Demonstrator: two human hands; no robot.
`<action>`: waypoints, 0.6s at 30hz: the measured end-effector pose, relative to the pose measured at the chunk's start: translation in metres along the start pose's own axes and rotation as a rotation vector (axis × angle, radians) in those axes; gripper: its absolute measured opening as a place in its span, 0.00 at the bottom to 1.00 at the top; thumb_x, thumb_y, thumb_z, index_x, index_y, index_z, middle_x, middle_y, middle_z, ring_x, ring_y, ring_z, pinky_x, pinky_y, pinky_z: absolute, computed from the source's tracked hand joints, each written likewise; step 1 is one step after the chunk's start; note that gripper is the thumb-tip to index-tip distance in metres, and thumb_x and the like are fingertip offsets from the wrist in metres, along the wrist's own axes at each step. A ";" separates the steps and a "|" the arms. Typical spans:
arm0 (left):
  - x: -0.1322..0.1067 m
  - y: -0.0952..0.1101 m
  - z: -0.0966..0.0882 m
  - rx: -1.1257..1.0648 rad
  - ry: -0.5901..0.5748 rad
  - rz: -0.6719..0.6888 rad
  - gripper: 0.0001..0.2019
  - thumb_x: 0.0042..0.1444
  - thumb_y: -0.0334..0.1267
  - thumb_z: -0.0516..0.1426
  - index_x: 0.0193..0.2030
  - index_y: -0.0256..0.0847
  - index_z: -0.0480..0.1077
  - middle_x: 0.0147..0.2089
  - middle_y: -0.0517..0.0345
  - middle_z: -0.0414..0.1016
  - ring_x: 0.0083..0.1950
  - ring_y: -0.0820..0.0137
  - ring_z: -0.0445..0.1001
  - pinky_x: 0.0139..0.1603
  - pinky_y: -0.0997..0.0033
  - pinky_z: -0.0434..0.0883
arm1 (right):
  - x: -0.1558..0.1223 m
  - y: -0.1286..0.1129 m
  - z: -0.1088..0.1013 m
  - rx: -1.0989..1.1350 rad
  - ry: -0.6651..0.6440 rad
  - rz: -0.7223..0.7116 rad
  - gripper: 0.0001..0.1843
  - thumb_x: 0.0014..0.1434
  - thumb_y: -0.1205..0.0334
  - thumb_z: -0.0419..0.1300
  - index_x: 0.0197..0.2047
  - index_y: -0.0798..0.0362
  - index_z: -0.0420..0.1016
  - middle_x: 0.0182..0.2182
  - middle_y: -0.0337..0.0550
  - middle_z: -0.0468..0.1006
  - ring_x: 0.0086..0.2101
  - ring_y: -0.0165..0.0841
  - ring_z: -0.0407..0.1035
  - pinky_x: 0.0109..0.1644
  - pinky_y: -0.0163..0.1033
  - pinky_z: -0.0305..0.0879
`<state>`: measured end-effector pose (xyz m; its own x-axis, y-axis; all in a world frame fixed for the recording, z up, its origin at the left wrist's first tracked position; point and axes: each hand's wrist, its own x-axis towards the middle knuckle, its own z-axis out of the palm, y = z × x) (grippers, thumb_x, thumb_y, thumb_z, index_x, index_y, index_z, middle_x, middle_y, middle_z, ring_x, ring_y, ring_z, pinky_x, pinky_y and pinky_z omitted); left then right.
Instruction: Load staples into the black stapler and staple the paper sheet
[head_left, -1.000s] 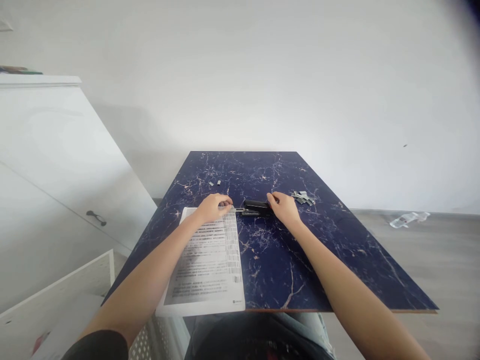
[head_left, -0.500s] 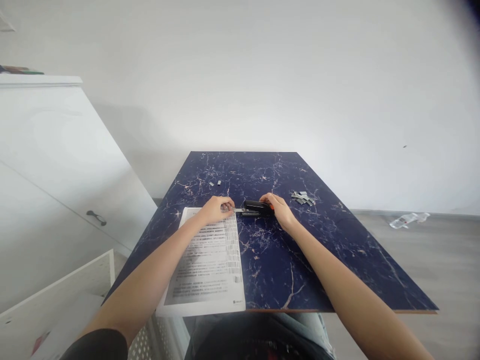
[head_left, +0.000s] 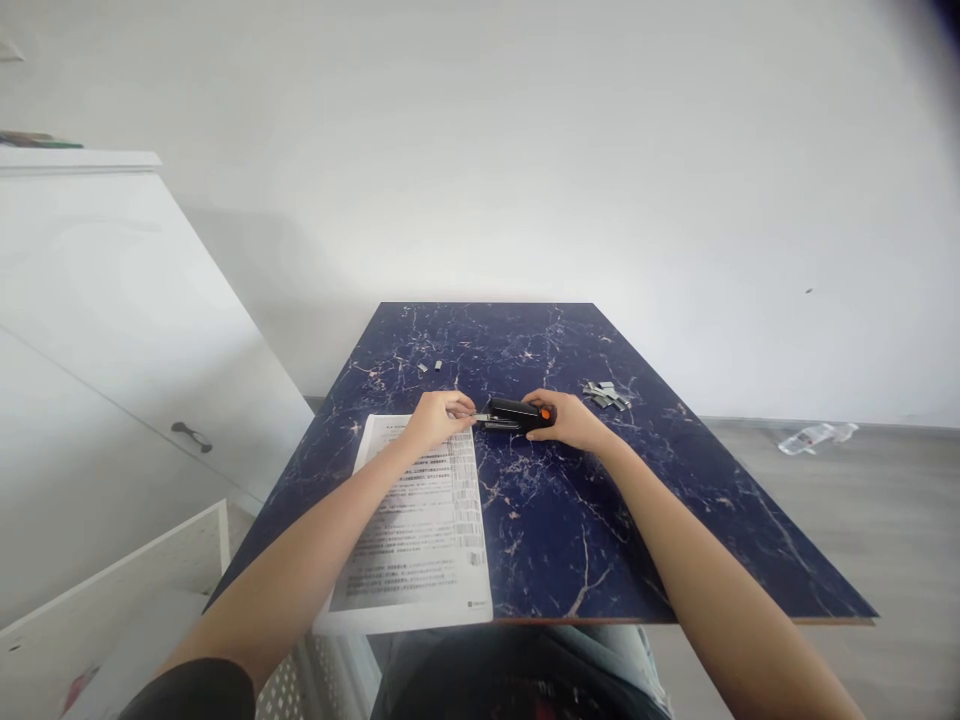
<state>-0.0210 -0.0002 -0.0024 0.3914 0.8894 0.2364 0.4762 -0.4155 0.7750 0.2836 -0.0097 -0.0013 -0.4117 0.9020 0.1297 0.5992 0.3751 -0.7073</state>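
A black stapler (head_left: 510,411) with an orange spot at its rear lies on the dark blue marbled table (head_left: 540,520). My right hand (head_left: 568,420) is closed around its rear end, thumb on the near side and fingers on the far side. From the stapler's front a thin metal part (head_left: 484,417) sticks out to the left. My left hand (head_left: 442,416) pinches at the tip of that part; the fingers partly hide it. Beneath my left hand and forearm lie printed sheets (head_left: 412,560), reaching slightly over the table's front edge.
A small pile of staple strips (head_left: 606,396) lies right of the stapler. Two small staple pieces (head_left: 438,366) rest beyond my left hand. A white cabinet (head_left: 112,300) stands at left, and a clear plastic package (head_left: 817,438) is on the floor at right.
My right hand has shifted from over the stapler's rear to around its end, showing the orange spot. My left hand has moved slightly right, and less of the metal part shows.
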 end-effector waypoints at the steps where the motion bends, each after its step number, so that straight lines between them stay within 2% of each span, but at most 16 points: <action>1: 0.000 0.001 0.000 -0.033 0.018 -0.021 0.12 0.53 0.44 0.67 0.41 0.41 0.78 0.40 0.52 0.83 0.41 0.64 0.82 0.46 0.64 0.77 | 0.000 0.002 0.000 0.037 0.003 0.005 0.30 0.44 0.55 0.73 0.51 0.48 0.74 0.39 0.39 0.81 0.36 0.38 0.75 0.45 0.42 0.69; 5: -0.001 0.003 -0.001 -0.117 0.059 -0.121 0.12 0.51 0.43 0.68 0.39 0.40 0.79 0.37 0.51 0.84 0.39 0.63 0.82 0.45 0.63 0.78 | 0.000 0.010 -0.001 0.144 -0.037 0.020 0.34 0.43 0.56 0.74 0.54 0.48 0.71 0.40 0.41 0.82 0.35 0.37 0.76 0.42 0.41 0.71; 8: -0.001 0.002 -0.003 -0.159 0.014 -0.196 0.13 0.51 0.44 0.68 0.39 0.39 0.80 0.35 0.50 0.84 0.35 0.64 0.81 0.38 0.66 0.77 | 0.000 0.014 -0.005 0.187 -0.071 0.020 0.35 0.44 0.56 0.74 0.55 0.48 0.71 0.40 0.41 0.82 0.34 0.36 0.76 0.41 0.41 0.71; 11: 0.001 0.001 -0.007 -0.255 -0.019 -0.263 0.13 0.55 0.45 0.64 0.40 0.38 0.80 0.37 0.47 0.84 0.29 0.68 0.79 0.29 0.71 0.73 | 0.000 0.018 -0.006 0.210 -0.080 0.026 0.34 0.44 0.55 0.74 0.54 0.49 0.72 0.40 0.42 0.82 0.35 0.37 0.76 0.42 0.42 0.72; 15: 0.003 0.003 -0.010 -0.451 -0.108 -0.334 0.11 0.56 0.40 0.62 0.41 0.37 0.80 0.43 0.46 0.83 0.24 0.75 0.73 0.24 0.74 0.68 | 0.001 0.022 -0.004 0.224 -0.078 0.043 0.30 0.44 0.54 0.74 0.51 0.50 0.74 0.38 0.41 0.82 0.35 0.37 0.76 0.43 0.43 0.72; 18: 0.003 0.005 -0.011 -0.572 -0.190 -0.365 0.10 0.55 0.38 0.61 0.41 0.37 0.79 0.38 0.48 0.83 0.21 0.76 0.69 0.22 0.75 0.63 | 0.001 0.024 -0.003 0.235 -0.090 0.055 0.30 0.44 0.54 0.74 0.50 0.50 0.74 0.36 0.40 0.81 0.35 0.37 0.76 0.43 0.43 0.72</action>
<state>-0.0260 0.0024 0.0080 0.4410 0.8824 -0.1639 0.1350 0.1153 0.9841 0.2991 0.0010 -0.0158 -0.4485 0.8932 0.0312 0.4510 0.2563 -0.8549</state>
